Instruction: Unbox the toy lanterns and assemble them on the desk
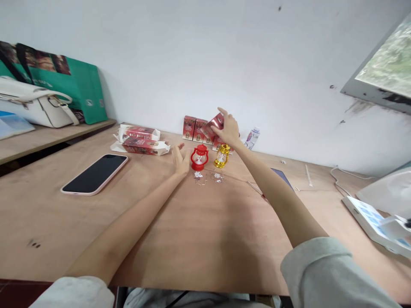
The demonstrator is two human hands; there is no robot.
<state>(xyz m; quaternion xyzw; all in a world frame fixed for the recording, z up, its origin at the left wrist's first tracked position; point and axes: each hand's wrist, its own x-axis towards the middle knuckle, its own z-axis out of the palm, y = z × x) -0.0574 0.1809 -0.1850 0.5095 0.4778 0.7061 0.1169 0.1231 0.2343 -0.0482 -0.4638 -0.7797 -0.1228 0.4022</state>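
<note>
Holding a shiny red box (212, 124) tilted in front of the upright red boxes (189, 127) lined up at the back of the bench (192, 226), clamping it between right hand (229, 128) thumb and fingers. Hovering or resting, can't tell which, with the left hand (181, 162) open and empty beside the red lantern (199, 158), gold lantern (221, 157) just right of that. Seeing opened cartons (143, 144) and a phone (95, 174) off left, too.

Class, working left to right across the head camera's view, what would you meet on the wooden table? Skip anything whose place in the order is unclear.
Phone, left hand, red lantern, gold lantern, white bottle, thin white strip, white power strip.
</note>
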